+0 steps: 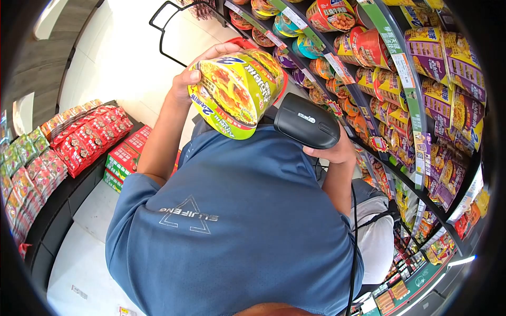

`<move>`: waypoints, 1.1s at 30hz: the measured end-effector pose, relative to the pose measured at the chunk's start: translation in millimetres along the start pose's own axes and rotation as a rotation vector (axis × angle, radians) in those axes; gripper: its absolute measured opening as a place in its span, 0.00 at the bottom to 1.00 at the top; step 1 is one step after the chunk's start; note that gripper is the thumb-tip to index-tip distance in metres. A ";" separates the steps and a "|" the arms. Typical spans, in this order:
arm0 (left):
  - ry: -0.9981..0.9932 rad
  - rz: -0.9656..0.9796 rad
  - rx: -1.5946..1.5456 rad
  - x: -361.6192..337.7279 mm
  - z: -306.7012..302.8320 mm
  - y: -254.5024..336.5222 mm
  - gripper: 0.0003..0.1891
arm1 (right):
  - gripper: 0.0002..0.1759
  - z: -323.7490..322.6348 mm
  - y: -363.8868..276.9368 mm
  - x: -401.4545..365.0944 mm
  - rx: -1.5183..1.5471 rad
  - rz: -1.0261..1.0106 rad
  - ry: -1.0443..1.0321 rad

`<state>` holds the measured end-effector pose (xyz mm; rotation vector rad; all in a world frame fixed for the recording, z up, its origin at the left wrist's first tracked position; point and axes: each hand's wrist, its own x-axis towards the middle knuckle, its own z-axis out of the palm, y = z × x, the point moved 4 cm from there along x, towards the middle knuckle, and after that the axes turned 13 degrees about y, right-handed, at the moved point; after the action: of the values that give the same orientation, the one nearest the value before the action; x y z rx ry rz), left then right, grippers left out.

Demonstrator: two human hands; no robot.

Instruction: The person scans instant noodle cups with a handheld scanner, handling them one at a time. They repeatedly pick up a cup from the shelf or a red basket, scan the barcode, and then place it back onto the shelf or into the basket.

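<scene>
Noodle pack [232,95], yellow and green with a printed bowl of food, sits in the upper middle of the frame, raised in front of the blue shirt [237,221]. Its broad printed face is turned toward the camera and slants, the rounded lower end pointing to the bottom of the frame while the body leans back to the upper right; how deep it runs is hidden, so its true long axis cannot be told. The left grip [185,83] is closed on its upper-left edge, thumb on the near face and fingers over the top. The right grip [340,150] is wrapped around a black scanner [307,121], whose long axis slopes from upper left to lower right, upper-left end just beside the pack; whether they touch cannot be told. A black cord [354,237] hangs down the right side. Shelves [403,79] of noodle tubs fill the upper right, partly blocked by pack and scanner. Red packets [92,139] and stacked boxes [126,155] stand at left, and a black handle frame [161,34] rises over the pale floor [116,58] at upper left.
</scene>
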<state>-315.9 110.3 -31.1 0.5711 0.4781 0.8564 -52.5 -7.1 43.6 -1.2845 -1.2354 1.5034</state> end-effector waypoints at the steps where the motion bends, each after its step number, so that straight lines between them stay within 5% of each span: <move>1: 0.034 -0.021 0.049 -0.1 -0.5 -0.5 0.55 | 0.29 -0.5 0.3 -0.2 0.009 -0.007 -0.002; 23: 0.096 0.051 -0.085 6.2 11.5 -10.0 0.49 | 0.27 -11.3 -1.2 2.5 0.009 0.015 -0.021; 26: 0.313 0.082 -0.199 4.2 2.8 -17.5 0.39 | 0.28 -13.8 -2.8 4.2 0.005 0.013 -0.023; 33: 0.369 -0.039 -0.473 15.3 22.6 -24.6 0.44 | 0.36 -23.9 15.4 2.0 0.093 0.135 0.042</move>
<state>-279.8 103.5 -32.3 -0.0347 0.5933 1.0015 -28.8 -4.2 27.8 -1.3531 -1.0580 1.6014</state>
